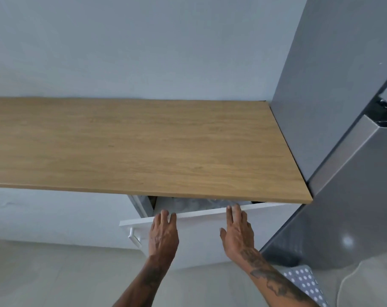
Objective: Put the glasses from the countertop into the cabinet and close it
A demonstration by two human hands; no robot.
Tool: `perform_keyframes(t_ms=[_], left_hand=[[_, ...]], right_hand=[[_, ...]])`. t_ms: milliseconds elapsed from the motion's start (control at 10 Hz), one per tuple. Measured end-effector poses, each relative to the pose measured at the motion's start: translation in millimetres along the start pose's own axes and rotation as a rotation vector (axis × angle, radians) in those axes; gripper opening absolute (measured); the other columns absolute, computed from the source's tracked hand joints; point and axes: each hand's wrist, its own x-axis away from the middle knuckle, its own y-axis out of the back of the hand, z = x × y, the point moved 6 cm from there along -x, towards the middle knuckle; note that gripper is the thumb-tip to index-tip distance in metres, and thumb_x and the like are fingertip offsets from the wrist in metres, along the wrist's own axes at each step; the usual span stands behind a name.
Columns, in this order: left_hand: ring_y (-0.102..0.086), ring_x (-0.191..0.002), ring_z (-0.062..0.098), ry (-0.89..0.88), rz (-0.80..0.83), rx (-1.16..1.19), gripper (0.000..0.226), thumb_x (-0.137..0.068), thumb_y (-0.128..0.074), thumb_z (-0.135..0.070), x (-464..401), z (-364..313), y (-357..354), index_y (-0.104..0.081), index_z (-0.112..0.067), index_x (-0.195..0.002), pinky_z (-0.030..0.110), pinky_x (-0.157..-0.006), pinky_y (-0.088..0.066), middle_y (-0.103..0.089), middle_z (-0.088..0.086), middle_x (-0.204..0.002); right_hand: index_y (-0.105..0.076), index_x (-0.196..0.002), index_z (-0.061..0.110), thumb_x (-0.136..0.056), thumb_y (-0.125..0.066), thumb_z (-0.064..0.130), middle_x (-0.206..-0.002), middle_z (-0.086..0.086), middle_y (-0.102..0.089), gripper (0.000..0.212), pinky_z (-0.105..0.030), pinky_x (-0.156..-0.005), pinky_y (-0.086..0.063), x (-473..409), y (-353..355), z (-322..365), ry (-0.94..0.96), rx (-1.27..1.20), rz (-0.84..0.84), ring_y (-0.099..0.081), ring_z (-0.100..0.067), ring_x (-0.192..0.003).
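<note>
Closing phase: left hand [163, 234] and right hand [237, 231], both flat, fingers extended and grasping nothing, press the white cabinet front [201, 238] inward beneath the bare countertop [143, 142], glasses [194, 204] apparently glinting inside.

Bare wooden countertop [143, 147]

Head view looks steeply down, close over countertop [143, 142]; probably standing height.
</note>
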Motion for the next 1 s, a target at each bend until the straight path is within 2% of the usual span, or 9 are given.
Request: perform_keyframes(t_ms=[100, 200, 400, 500, 600, 700, 800, 900, 1000], left_hand=[[-0.069, -0.082, 0.033, -0.024, 0.012, -0.03, 0.056, -0.05, -0.08, 0.012, -7.3, 3.0, -1.6, -0.074, 0.003, -0.105, 0.039, -0.056, -0.06, -0.069, 0.017, -0.094], [-0.069, -0.086, 0.037, -0.062, 0.017, -0.051, 0.06, -0.048, -0.08, 0.013, -19.0, 5.7, 1.4, -0.073, 0.005, -0.107, 0.045, -0.069, -0.063, -0.07, 0.018, -0.097], [-0.068, -0.092, 0.04, -0.019, 0.122, -0.087, 0.067, -0.048, -0.08, 0.009, -32.8, 1.8, -5.7, -0.07, 0.008, -0.114, 0.045, -0.068, -0.063, -0.068, 0.024, -0.104], [-0.066, -0.098, 0.044, -0.02, 0.144, -0.078, 0.071, -0.051, -0.079, 0.007, -36.5, 2.2, -8.9, -0.067, 0.008, -0.121, 0.049, -0.078, -0.061, -0.065, 0.028, -0.109], [-0.067, -0.101, 0.043, -0.03, 0.139, -0.079, 0.072, -0.051, -0.079, 0.005, -39.8, 2.8, -7.4, -0.067, 0.006, -0.122, 0.048, -0.077, -0.062, -0.066, 0.026, -0.113], [-0.07, -0.096, 0.04, -0.067, 0.126, -0.035, 0.063, -0.048, -0.082, 0.006, -39.1, 5.5, -4.2, -0.073, 0.004, -0.11, 0.044, -0.067, -0.063, -0.069, 0.021, -0.107], [-0.071, -0.09, 0.032, -0.133, 0.044, 0.036, 0.051, -0.054, -0.08, 0.004, -43.8, 8.5, 5.5, -0.075, -0.002, -0.104, 0.039, -0.063, -0.061, -0.069, 0.014, -0.103], [-0.067, -0.082, 0.028, -0.215, -0.105, 0.115, 0.022, -0.074, -0.065, -0.009, -67.2, 9.7, 28.5, -0.073, -0.009, -0.095, 0.036, -0.061, -0.056, -0.066, 0.008, -0.096], [-0.068, -0.088, 0.031, -0.232, -0.132, 0.14, 0.034, -0.082, -0.051, -0.026, -84.6, 16.2, 36.1, -0.073, -0.007, -0.099, 0.038, -0.07, -0.057, -0.068, 0.01, -0.099]], right_hand=[[-0.009, -0.155, 0.009, -0.098, -0.05, 0.034, -0.159, -0.005, -0.011, 0.075, -0.031, -0.102, -0.044, 0.1, -0.7, -3.1, 0.015, 0.019, 0.03, -0.035, -0.022, -0.13], [-0.007, -0.155, 0.011, -0.096, -0.051, 0.035, -0.16, -0.002, -0.011, 0.077, -0.032, -0.1, -0.044, -3.8, 3.0, -6.2, 0.038, 0.021, 0.038, -0.038, -0.022, -0.127], [-0.011, -0.155, 0.01, -0.094, -0.055, 0.032, -0.161, -0.001, -0.009, 0.078, -0.031, -0.099, -0.045, -12.0, 3.2, -7.3, 0.013, -0.002, 0.024, -0.04, -0.02, -0.123], [-0.014, -0.154, 0.012, -0.094, -0.05, 0.03, -0.155, -0.001, -0.021, 0.072, -0.029, -0.1, -0.043, -10.9, 1.8, -5.6, 0.014, -0.01, 0.027, -0.039, -0.019, -0.126], [-0.02, -0.154, 0.015, -0.095, -0.047, 0.031, -0.148, 0.0, -0.032, 0.067, -0.028, -0.1, -0.043, -14.3, 8.7, -10.8, 0.021, -0.032, -0.006, -0.04, -0.018, -0.125], [-0.054, -0.134, 0.018, -0.092, -0.051, 0.027, -0.125, 0.0, -0.054, 0.043, -0.031, -0.089, -0.047, -24.4, 36.4, -12.4, 0.108, -0.065, -0.165, -0.055, -0.02, -0.108], [-0.066, -0.111, 0.014, -0.087, -0.058, 0.021, -0.105, -0.003, -0.06, 0.026, -0.036, -0.08, -0.052, -35.5, 61.0, -12.5, 0.159, -0.092, -0.304, -0.061, -0.025, -0.092], [-0.063, -0.111, 0.017, -0.094, -0.053, 0.03, -0.112, -0.002, -0.056, 0.024, -0.036, -0.086, -0.048, -61.3, 79.5, -12.0, 0.157, -0.068, -0.288, -0.056, -0.023, -0.098], [-0.058, -0.121, 0.023, -0.098, -0.044, 0.038, -0.125, 0.002, -0.05, 0.031, -0.033, -0.094, -0.042, -76.4, 72.1, -12.1, 0.128, -0.014, -0.188, -0.05, -0.02, -0.113]])
